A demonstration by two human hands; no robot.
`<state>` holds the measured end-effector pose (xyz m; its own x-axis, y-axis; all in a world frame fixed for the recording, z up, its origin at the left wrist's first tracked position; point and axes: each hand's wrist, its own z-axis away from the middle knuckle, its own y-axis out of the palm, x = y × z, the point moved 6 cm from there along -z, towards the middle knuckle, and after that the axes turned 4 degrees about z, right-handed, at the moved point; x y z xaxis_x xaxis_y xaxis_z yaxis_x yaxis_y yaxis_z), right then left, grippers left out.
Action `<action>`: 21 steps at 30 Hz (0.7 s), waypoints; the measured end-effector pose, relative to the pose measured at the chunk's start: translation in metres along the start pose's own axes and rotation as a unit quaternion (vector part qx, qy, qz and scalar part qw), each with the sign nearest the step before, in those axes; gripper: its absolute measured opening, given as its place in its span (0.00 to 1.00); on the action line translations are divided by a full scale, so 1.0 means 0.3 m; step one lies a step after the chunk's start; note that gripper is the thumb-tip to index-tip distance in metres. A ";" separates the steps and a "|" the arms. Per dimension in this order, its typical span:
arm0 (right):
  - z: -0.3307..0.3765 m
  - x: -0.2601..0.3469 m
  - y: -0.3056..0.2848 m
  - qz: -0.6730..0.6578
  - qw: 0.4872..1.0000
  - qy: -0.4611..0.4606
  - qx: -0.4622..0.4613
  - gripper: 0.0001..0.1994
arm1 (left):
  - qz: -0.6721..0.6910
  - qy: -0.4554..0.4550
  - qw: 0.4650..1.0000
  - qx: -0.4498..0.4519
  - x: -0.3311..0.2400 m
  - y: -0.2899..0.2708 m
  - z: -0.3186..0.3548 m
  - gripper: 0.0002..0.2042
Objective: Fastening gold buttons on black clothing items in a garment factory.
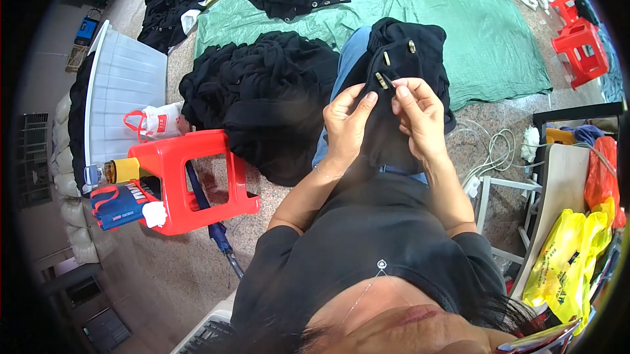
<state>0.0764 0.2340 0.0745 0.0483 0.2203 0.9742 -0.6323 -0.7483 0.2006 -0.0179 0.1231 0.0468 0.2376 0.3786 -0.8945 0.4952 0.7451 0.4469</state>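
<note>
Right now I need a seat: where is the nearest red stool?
In the head view, the red stool lies tipped on the floor at the person's left, beside the black clothes pile.

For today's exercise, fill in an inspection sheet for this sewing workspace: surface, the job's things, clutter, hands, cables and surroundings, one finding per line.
Surface: speckled floor, partly covered by a green sheet.
Job's things: black garment with gold toggle buttons, on the lap.
Clutter: black clothes pile, red stool, bottle, yellow bags.
Hands: left hand and right hand both pinch the garment at a button.
Cables: white cords on the floor, right.
Surroundings: white bin, more red stools.
</note>
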 end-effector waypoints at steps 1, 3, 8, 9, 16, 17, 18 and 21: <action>0.004 -0.021 0.005 -0.088 0.995 0.048 0.011 0.08 | -0.020 0.011 1.000 -0.006 0.015 -0.012 0.001 0.11; 0.016 -0.040 0.020 -0.182 0.979 0.089 0.000 0.08 | -0.040 0.021 0.999 -0.011 0.022 -0.014 0.001 0.11; 0.016 -0.010 0.004 -0.002 0.979 -0.166 -0.115 0.07 | 0.128 -0.047 0.991 0.013 0.049 0.004 0.002 0.10; 0.030 0.009 -0.005 0.075 0.960 -0.232 -0.139 0.08 | 0.128 -0.047 0.991 0.013 0.048 0.006 0.000 0.10; 0.033 0.071 -0.039 0.273 0.925 -0.211 -0.155 0.07 | 0.181 -0.048 0.982 -0.025 0.074 -0.033 -0.016 0.08; 0.036 0.083 -0.034 0.291 0.918 -0.221 -0.156 0.07 | 0.187 -0.045 0.981 -0.035 0.073 -0.034 -0.015 0.08; 0.040 0.092 -0.024 0.308 0.909 -0.231 -0.157 0.07 | 0.186 -0.046 0.981 -0.036 0.079 -0.035 -0.013 0.08; 0.057 0.081 0.034 0.352 0.882 -0.289 -0.122 0.09 | 0.209 -0.056 0.976 -0.031 0.099 -0.035 -0.014 0.08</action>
<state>0.0844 0.2210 0.1019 -0.0811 -0.6541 0.7520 -0.8077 -0.3989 -0.4341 -0.0195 0.1286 0.0156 0.4996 0.5960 -0.6286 0.2851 0.5720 0.7691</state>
